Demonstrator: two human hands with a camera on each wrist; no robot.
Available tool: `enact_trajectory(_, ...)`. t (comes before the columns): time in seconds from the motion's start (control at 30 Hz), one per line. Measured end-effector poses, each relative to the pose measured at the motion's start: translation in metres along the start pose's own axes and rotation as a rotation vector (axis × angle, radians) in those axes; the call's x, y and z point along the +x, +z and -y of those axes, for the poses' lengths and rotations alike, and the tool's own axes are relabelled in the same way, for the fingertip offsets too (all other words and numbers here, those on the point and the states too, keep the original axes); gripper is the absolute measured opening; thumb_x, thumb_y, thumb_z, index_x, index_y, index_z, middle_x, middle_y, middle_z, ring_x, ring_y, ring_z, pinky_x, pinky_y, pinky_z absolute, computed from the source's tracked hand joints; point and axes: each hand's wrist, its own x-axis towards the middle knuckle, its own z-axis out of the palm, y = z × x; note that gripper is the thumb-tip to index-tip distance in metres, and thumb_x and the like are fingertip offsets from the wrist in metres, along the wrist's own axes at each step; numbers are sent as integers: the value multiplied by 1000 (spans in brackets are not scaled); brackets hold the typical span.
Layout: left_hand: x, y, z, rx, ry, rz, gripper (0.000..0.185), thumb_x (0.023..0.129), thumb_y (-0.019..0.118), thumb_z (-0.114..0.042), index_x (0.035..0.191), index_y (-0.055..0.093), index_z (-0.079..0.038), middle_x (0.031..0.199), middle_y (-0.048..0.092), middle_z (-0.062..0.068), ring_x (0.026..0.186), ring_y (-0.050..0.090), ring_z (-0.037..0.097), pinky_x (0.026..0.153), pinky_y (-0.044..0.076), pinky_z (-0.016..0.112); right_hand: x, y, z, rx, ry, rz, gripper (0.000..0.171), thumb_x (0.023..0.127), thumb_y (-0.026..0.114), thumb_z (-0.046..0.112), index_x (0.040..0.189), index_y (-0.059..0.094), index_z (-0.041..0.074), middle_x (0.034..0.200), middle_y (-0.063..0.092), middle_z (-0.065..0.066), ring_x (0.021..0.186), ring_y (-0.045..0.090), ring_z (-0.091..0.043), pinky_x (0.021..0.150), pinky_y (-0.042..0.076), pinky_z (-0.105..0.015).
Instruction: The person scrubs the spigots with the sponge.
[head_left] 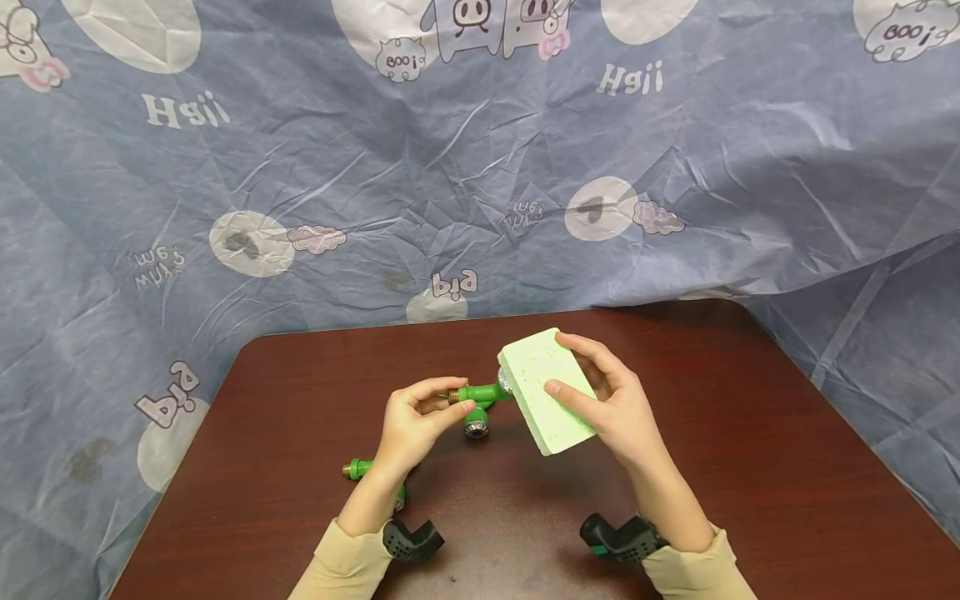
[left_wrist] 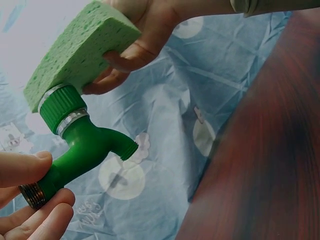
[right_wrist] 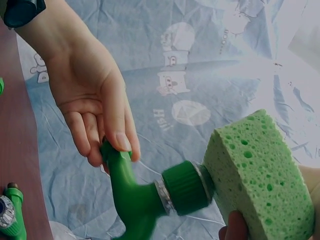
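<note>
My left hand point(head_left: 408, 425) pinches a green tap point(head_left: 483, 392) by its brass-threaded inlet end, thumb on one side and fingers on the other. The tap is lifted above the table, its spout point(left_wrist: 125, 146) pointing away from the ribbed handle point(left_wrist: 62, 106) in the left wrist view. In my right hand point(head_left: 630, 408) is a light green, pored sponge point(head_left: 547, 387), held by its edges between thumb and fingers. One face of the sponge point(right_wrist: 260, 175) meets the silver-rimmed end of the tap's handle.
A second green tap point(head_left: 476, 423) lies on the dark red-brown table point(head_left: 697, 400) behind the held one. Another tap point(head_left: 358, 469) lies at the left, partly hidden by my left forearm. A blue printed cloth point(head_left: 420, 217) hangs behind the table.
</note>
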Motion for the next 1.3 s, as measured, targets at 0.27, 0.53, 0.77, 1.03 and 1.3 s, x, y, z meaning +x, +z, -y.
enact_trajectory(0.27, 0, 2, 0, 8, -15, 2, 29, 74, 78, -2, 102, 71, 0, 92, 69, 14, 70, 67, 14, 58, 52, 21, -1, 3, -1, -28, -27, 14, 53, 80, 68, -10, 129, 52, 1, 113, 58, -11, 89, 60, -17, 56, 56, -30)
enact_trajectory(0.53, -1, 1, -23, -18, -44, -22, 28, 76, 73, 9, 103, 68, 8, 94, 67, 23, 70, 67, 12, 61, 53, 20, -1, -1, 2, -74, -34, 34, 53, 79, 69, -9, 128, 53, 2, 108, 60, -11, 85, 61, -17, 55, 55, -29)
enact_trajectory(0.77, -2, 1, -32, -43, -35, -23, 27, 77, 72, 9, 103, 67, 10, 96, 66, 27, 72, 67, 11, 64, 55, 22, 0, -6, 2, -54, -23, 37, 53, 80, 68, -9, 129, 53, 2, 109, 60, -11, 84, 61, -17, 54, 56, -30)
enact_trajectory(1.03, -3, 0, -33, -43, -44, -13, 27, 78, 71, 8, 104, 67, 9, 96, 66, 25, 73, 66, 11, 64, 54, 21, 1, -9, 1, 0, -4, 17, 52, 81, 66, -10, 130, 51, 1, 112, 59, -10, 85, 62, -16, 54, 56, -31)
enact_trajectory(1.3, -3, 0, -34, -21, -24, 10, 27, 78, 71, 7, 105, 67, 8, 93, 67, 24, 71, 65, 10, 61, 52, 19, 2, -13, 2, -9, 39, -51, 53, 82, 68, -5, 131, 52, 4, 107, 60, -10, 78, 63, -16, 52, 56, -31)
